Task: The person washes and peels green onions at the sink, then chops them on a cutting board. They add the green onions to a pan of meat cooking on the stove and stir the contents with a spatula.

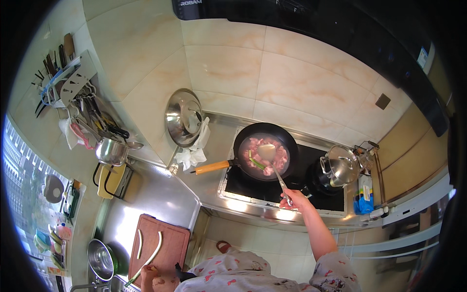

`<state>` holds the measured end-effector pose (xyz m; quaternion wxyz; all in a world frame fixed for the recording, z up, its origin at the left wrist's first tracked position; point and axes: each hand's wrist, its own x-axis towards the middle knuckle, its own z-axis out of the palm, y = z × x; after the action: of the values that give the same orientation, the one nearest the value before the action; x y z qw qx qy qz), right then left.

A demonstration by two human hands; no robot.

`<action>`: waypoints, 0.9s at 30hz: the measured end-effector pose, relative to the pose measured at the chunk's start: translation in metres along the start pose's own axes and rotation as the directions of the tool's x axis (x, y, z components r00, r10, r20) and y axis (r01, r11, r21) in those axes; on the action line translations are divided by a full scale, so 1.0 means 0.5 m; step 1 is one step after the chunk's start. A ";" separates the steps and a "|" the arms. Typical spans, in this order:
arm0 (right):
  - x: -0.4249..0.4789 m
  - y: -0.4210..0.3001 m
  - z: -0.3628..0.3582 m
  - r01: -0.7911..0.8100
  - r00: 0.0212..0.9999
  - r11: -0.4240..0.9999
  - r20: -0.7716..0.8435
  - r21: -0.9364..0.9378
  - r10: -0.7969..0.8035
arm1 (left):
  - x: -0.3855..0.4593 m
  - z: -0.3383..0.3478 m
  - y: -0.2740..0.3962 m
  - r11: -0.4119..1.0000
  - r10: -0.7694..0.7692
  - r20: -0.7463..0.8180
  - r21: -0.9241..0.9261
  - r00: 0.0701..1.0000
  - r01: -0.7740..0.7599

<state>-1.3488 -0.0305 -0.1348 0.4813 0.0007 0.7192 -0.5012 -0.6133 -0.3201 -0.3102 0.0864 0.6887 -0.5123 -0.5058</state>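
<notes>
My right hand [296, 201] grips the handle of a metal spatula [280, 179], whose blade dips into a black wok [242, 138]. Pieces of pink raw meat [281, 157] lie in cloudy liquid there, with a green scallion length [258, 165] among them. The wok's wooden handle [213, 167] points left. At the lower left, my left hand [149, 273] is curled over a wooden cutting board [166, 233], beside a long scallion [155, 250]. A small yellowish thing shows at its fingers, but whether it is held is unclear. A shorter white scallion stalk [140, 244] lies nearby.
A lidded steel pot [341, 166] stands on the cooktop's right side. A steel lid [183, 117] leans on the wall, above crumpled white tissues [190, 157]. A metal bowl [101, 259] is left of the board. Utensils hang beside a steel saucepan [111, 151]. The range hood [310, 25] overhangs the wok.
</notes>
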 end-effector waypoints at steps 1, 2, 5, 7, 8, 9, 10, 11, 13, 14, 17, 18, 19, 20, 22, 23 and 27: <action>0.001 0.003 0.006 0.053 0.998 0.998 -0.018 -0.014 -0.054 | -0.001 -0.002 -0.003 1.000 -0.009 0.000 -0.011 1.000 0.009; 0.007 0.007 0.009 0.106 0.994 0.994 -0.035 -0.030 -0.107 | -0.003 -0.004 -0.008 1.000 -0.018 -0.001 -0.021 1.000 0.018; -0.026 -0.012 -0.004 0.222 0.949 0.955 -0.180 -0.196 -0.257 | -0.009 0.002 0.010 0.976 0.020 0.084 -0.220 0.996 -0.001; -0.127 -0.087 0.040 0.091 0.874 0.717 -0.290 -0.691 -0.390 | -0.034 -0.005 0.028 0.974 0.033 0.150 -0.228 0.988 0.002; -0.165 -0.096 0.049 0.061 0.793 0.513 -0.270 -0.856 -0.546 | -0.043 -0.005 0.045 0.973 0.046 0.189 -0.231 0.981 -0.001; -0.196 -0.105 0.059 -0.005 0.703 0.278 -0.201 -0.961 -0.682 | -0.054 -0.001 0.059 0.969 0.056 0.173 -0.245 0.983 -0.012; -0.225 -0.118 0.076 -0.068 0.691 0.230 -0.212 -0.971 -0.691 | -0.068 0.002 0.072 0.966 0.065 0.156 -0.257 0.986 -0.023; -0.240 -0.119 0.083 -0.067 0.668 0.154 -0.159 -0.986 -0.727 | -0.079 0.005 0.083 0.962 0.074 0.138 -0.270 0.988 -0.034; -0.259 -0.120 0.099 -0.066 0.617 0.001 -0.042 -0.998 -0.785 | -0.086 0.000 0.088 0.952 0.073 0.162 -0.306 0.984 -0.021; -0.262 -0.116 0.111 -0.046 0.545 -0.117 0.073 -0.992 -0.835 | -0.084 -0.001 0.084 0.951 0.065 0.171 -0.308 0.983 -0.009; -0.249 -0.108 0.149 -0.052 0.428 -0.326 0.274 -0.944 -0.861 | -0.081 -0.003 0.078 0.949 0.072 0.184 -0.314 0.980 -0.011; -0.235 -0.103 0.156 -0.064 0.425 -0.334 0.277 -0.940 -0.862 | -0.079 -0.003 0.076 0.948 0.079 0.185 -0.317 0.979 -0.017; -0.212 -0.098 0.158 -0.087 0.424 -0.343 0.277 -0.935 -0.862 | -0.075 -0.005 0.072 0.946 0.084 0.189 -0.324 0.978 -0.019; -0.187 -0.095 0.158 -0.110 0.424 -0.351 0.276 -0.930 -0.863 | -0.069 -0.006 0.068 0.944 0.089 0.193 -0.330 0.977 -0.021; -0.174 -0.108 0.173 -0.133 0.433 -0.366 0.278 -0.921 -0.857 | -0.064 -0.008 0.058 0.940 0.097 0.210 -0.340 0.973 -0.020; -0.163 -0.112 0.173 -0.157 0.446 -0.371 0.270 -0.915 -0.853 | -0.060 -0.009 0.055 0.939 0.104 0.225 -0.343 0.969 -0.021; -0.108 -0.142 0.169 -0.221 0.523 -0.376 0.216 -0.900 -0.824 | -0.052 -0.009 0.036 0.924 0.137 0.221 -0.379 0.966 -0.044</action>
<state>-1.2955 -0.1009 -0.0494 -0.2100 -0.4369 0.8603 0.1576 -0.6198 -0.3093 -0.2808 0.1750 0.5680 -0.4454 -0.6695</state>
